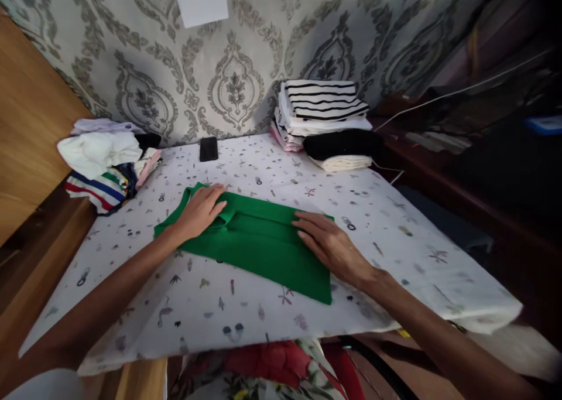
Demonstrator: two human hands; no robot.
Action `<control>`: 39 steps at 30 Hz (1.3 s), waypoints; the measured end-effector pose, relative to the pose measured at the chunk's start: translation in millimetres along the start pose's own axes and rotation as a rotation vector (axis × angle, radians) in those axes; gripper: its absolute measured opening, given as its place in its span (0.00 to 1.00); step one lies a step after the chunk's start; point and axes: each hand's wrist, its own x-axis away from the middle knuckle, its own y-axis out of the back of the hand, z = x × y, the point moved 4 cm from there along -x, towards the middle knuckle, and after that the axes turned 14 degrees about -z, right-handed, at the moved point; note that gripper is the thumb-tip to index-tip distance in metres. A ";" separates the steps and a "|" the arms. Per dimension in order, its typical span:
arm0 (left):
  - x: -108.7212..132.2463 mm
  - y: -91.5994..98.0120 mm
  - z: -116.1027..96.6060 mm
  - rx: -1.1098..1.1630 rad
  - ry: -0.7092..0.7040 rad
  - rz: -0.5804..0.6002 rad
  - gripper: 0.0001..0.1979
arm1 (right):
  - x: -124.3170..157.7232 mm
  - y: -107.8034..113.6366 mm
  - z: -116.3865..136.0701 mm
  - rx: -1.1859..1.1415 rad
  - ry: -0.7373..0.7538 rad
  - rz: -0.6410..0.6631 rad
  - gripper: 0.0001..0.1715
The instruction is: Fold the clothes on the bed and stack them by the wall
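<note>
A green shirt lies partly folded into a long strip on the patterned white sheet, its neckline toward the left. My left hand rests on the collar end, fingers stretched out over the fabric. On the right, my right hand lies flat on the other end of the shirt with its fingers spread. Neither hand grips the cloth. Parts of the collar are hidden under my left hand.
A loose heap of clothes sits at the left. Folded clothes, a striped one on top, are stacked at the back right beside a black folded garment. A dark phone lies near the wall. A white cable runs at right.
</note>
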 end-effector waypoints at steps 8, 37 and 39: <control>44.6 -2.1 -94.5 0.207 -0.275 0.044 0.15 | 37.1 2.4 7.6 0.019 -0.297 0.013 0.13; 74.7 64.5 26.9 -0.323 0.172 -0.162 0.21 | 68.3 24.4 25.0 -0.440 -0.816 0.088 0.33; 56.6 66.4 9.3 -0.258 0.124 -0.205 0.22 | 62.0 33.4 25.8 -0.322 -0.696 0.012 0.28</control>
